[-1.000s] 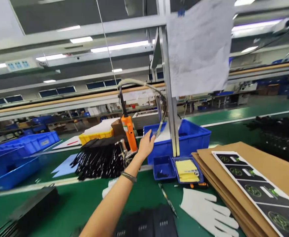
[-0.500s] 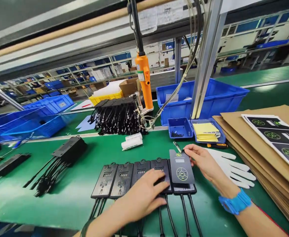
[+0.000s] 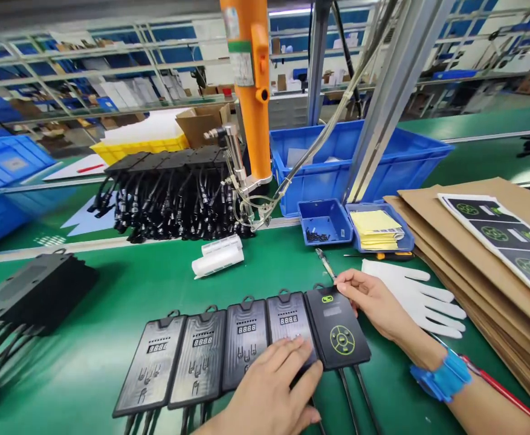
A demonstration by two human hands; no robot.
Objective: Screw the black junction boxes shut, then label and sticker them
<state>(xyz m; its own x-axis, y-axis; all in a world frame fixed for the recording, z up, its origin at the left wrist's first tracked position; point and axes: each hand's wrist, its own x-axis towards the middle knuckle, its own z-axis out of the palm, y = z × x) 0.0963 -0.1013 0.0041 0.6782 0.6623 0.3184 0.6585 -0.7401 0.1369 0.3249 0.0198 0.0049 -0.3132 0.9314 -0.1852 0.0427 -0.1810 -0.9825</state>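
Note:
Several black controller boxes with digit displays lie in a row on the green bench, cables toward me. My left hand [image 3: 276, 380] rests on the lower part of the fourth box [image 3: 287, 314], fingers stretched out and slightly apart, gripping nothing. On the rightmost box lies a dark faceplate sticker [image 3: 339, 329] with a yellow-green button ring, nearly in line with the box. My right hand [image 3: 373, 302] pinches its top right corner between thumb and fingers. A pen-like tool [image 3: 326, 264] lies just beyond that corner. The fingers hide part of the corner.
A white glove [image 3: 416, 296] and cardboard sheets [image 3: 473, 290] with printed stickers lie right. Behind stand a small blue screw bin [image 3: 326, 222] and a tray of yellow papers [image 3: 378, 229]. An orange electric screwdriver [image 3: 251, 90] hangs over the bench; white rolls [image 3: 218, 257] lie below it.
The faceplate sticker, tilted and raised over the rightmost box before, now lies down over it. My left hand has slid lower on the fourth box. The view has tipped down and come closer.

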